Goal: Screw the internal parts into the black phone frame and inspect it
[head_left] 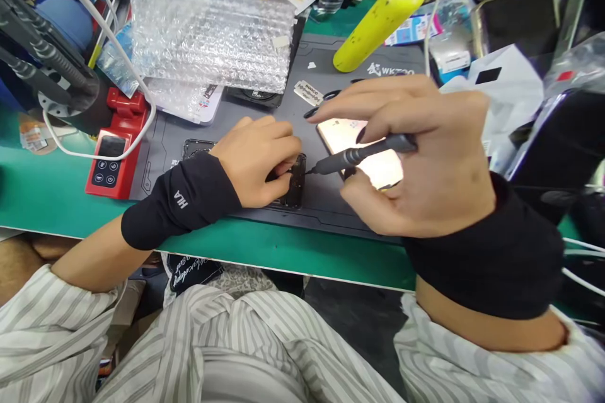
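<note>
An opened phone body [297, 186], black with its inner parts showing, lies on the grey work mat [326, 201]. Over it rests my left hand [262, 160], fingers curled and closed on the phone; what lies beneath the fingertips is hidden. My right hand [425, 151] grips a dark, slim screwdriver [352, 156] between thumb and fingers. The screwdriver's thin tip is at the phone's right end; I cannot tell if it touches. Partly under my right hand is a brightly lit phone screen [385, 170]. A razor blade [308, 92] lies just behind it.
Bubble wrap [212, 31] covers the mat's back left. A red device with buttons [111, 164] stands at left, a white cable [154, 107] looping over it. A yellow bottle [385, 19] lies at the back. Crumpled white packaging [508, 88] and a dark panel [560, 132] are at right.
</note>
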Motion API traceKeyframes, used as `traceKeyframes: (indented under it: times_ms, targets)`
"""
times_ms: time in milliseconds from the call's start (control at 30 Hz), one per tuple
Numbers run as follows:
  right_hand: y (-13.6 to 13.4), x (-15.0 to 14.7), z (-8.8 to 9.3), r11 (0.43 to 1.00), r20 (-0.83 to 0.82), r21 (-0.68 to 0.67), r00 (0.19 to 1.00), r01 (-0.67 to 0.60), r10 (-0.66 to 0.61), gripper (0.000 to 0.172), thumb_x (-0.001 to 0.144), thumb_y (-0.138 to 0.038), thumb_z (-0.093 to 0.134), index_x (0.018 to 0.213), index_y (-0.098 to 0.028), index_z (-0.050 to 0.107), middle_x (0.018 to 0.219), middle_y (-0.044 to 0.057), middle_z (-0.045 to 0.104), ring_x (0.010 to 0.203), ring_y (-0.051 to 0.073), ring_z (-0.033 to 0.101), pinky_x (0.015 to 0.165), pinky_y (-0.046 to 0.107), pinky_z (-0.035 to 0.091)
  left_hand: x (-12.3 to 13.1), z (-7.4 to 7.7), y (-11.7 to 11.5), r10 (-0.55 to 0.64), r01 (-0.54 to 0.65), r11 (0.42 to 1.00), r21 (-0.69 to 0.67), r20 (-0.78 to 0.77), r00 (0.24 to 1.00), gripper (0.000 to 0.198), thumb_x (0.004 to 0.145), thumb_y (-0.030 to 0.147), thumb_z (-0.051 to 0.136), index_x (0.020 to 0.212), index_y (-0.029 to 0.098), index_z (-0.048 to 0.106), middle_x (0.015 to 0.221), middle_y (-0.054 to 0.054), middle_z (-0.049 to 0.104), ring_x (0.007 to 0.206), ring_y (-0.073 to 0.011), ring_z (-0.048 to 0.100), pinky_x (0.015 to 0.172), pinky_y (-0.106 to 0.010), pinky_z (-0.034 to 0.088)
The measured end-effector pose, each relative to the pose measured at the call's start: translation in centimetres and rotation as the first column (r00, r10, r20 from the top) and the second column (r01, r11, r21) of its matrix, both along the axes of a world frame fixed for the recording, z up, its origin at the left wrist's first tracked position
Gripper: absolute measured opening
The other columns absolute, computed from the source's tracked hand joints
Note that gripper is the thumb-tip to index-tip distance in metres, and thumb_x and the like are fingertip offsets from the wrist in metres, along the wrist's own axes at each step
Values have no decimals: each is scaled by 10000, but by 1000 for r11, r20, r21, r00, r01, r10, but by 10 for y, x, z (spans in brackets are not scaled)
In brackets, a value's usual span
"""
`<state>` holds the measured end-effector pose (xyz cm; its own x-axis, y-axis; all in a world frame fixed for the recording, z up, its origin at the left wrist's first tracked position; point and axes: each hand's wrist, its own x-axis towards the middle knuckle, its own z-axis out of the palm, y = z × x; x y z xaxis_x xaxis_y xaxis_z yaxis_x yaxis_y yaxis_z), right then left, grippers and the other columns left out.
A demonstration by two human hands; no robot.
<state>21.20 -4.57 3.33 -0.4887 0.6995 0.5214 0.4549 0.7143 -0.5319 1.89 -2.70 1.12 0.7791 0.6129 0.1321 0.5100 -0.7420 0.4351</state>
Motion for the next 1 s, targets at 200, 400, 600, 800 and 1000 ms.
traceKeyframes:
  times_ms: [200, 400, 600, 800, 1000]
  targets:
    - [-3, 0, 2, 999, 7, -31, 999, 40, -40, 303, 565, -143, 580, 747, -274, 375, 986, 60, 670, 981, 331, 609, 850, 521, 498, -2, -1, 0, 58, -56, 995, -78, 24, 998, 135, 715, 178, 506, 848, 191, 522, 767, -41, 586, 757, -204, 539, 666, -339, 359]
    - [-5, 1, 3, 998, 11, -22, 998, 59, -58, 322, 544, -138, 571, 779, -252, 382, 972, 141, 668, 967, 355, 612, 846, 522, 490, -2, 0, -1, -5, 7, 995, -103, 22, 1000, 209, 700, 154, 495, 896, 199, 549, 792, -38, 623, 809, -214, 555, 697, -345, 367]
    - [-8, 1, 0, 994, 7, 16, 994, 113, -113, 344, 554, -133, 553, 846, -233, 402, 928, 158, 664, 879, 344, 625, 764, 517, 489, -2, 4, -1, -10, 12, 996, -90, 21, 1000, 153, 741, 195, 497, 875, 189, 573, 719, -31, 619, 814, -210, 553, 727, -346, 347]
    - [-12, -3, 3, 960, -109, -40, 954, 276, -279, 251, 652, -133, 642, 657, -232, 412, 688, 16, 615, 607, 189, 641, 465, 278, 484, -3, 3, 1, -17, 16, 999, -48, -13, 1000, 171, 795, 254, 505, 925, 179, 587, 777, -38, 627, 807, -196, 531, 717, -337, 317]
    - [-9, -6, 4, 932, -307, 109, 903, 346, -300, 253, 643, -83, 656, 684, -218, 446, 660, 9, 582, 635, 203, 657, 469, 269, 498, 0, 2, 0, 10, -10, 1000, 14, -5, 1000, 220, 841, 340, 518, 943, 183, 635, 815, -45, 637, 792, -180, 531, 681, -322, 289]
